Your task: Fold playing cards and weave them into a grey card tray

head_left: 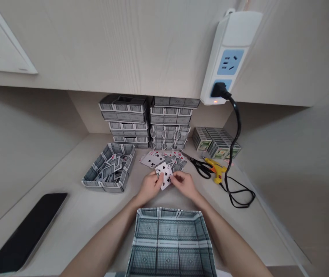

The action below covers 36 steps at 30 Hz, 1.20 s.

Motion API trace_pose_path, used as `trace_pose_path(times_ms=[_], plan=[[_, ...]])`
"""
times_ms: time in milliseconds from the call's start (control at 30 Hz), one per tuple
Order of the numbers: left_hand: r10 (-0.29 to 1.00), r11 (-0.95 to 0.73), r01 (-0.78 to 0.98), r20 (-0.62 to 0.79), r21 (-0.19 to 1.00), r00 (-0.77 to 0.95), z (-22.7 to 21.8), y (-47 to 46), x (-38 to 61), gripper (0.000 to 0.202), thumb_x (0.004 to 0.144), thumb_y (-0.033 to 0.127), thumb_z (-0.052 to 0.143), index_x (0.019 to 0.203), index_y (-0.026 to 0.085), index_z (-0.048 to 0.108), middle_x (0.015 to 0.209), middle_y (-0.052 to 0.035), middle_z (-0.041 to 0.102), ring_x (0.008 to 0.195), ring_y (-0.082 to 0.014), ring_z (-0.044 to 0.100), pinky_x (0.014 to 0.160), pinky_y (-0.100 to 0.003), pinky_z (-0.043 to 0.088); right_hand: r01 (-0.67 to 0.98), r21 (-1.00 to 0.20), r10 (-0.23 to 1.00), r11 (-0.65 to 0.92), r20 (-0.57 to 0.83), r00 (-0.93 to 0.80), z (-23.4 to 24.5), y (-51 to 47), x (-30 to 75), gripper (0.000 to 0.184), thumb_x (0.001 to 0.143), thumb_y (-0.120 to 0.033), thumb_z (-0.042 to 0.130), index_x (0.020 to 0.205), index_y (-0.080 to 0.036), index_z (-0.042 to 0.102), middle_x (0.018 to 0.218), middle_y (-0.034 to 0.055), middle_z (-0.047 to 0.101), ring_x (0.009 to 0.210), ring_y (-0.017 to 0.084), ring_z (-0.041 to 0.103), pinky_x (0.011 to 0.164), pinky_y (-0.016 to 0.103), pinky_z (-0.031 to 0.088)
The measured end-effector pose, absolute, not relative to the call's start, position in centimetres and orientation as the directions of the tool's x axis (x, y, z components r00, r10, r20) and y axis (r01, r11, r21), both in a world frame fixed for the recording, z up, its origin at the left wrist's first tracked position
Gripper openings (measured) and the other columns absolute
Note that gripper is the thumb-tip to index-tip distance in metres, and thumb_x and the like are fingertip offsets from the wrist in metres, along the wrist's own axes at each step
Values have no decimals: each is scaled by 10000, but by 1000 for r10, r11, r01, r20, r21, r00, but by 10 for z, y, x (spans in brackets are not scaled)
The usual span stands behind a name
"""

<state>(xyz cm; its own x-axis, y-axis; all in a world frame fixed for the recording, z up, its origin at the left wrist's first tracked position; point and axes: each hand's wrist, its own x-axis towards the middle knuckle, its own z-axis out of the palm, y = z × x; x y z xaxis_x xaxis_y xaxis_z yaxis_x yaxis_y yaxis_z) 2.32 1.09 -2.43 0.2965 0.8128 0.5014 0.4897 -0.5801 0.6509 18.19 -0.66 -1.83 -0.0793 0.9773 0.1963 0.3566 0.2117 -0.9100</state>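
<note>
Two playing cards with black spades overlap between my hands, faces up. My left hand pinches them at the left side, thumb on top. At their right edge, my right hand has its fingers closed on the same cards. Just beyond lies a loose spread of cards, some face up and some back up. Nearest my body, between my forearms, sits a large open box made of playing cards, patterned backs showing.
Left stands a card-made tray holding folded cards. Stacks of card-made boxes line the back, with card packs beside them. Black scissors, a yellow glue gun with a cord and a black phone-like slab lie around. A power strip hangs above.
</note>
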Motion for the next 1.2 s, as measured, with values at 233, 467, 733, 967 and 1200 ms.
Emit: trace_pose_path(times_ms=[233,467,733,967,1200], plan=[[911,-314,213,230,925,342,-18,12,23,455,789,435,375,500,118,525,492,-10,520,493,-90,461,475,-192,369,-154,-965,943,-210,-159,-292,-18,-6,176,483,714,-611,383,662,-148,511,468,-8,522,412,124,522,445,251,437],[867,-107,65,61,992,494,-10,5,24,456,772,466,390,581,98,580,531,-34,592,504,-114,515,497,-209,395,-98,-989,931,-114,-72,-357,-21,-12,172,413,730,-550,434,621,-155,488,407,-44,485,349,90,459,380,201,346],[894,-171,129,99,977,437,-10,9,23,442,736,480,438,501,112,507,473,19,470,466,-72,408,456,-182,323,88,-995,976,47,27,-217,-19,-9,174,407,686,-545,489,545,-165,446,465,-42,501,431,90,466,407,199,349],[856,-34,100,-23,994,517,-15,8,26,473,733,529,408,565,102,518,463,10,464,440,-74,392,420,-185,286,44,-997,986,-63,-69,-151,-23,-10,169,498,740,-617,315,607,-166,482,444,-10,503,365,105,452,345,215,348],[851,-134,169,25,976,525,-19,9,28,476,734,534,398,486,128,426,436,40,385,437,-62,347,431,-184,275,501,-839,973,213,229,-30,-29,-8,172,404,804,-469,324,555,-173,439,477,-10,476,450,105,438,442,208,337]])
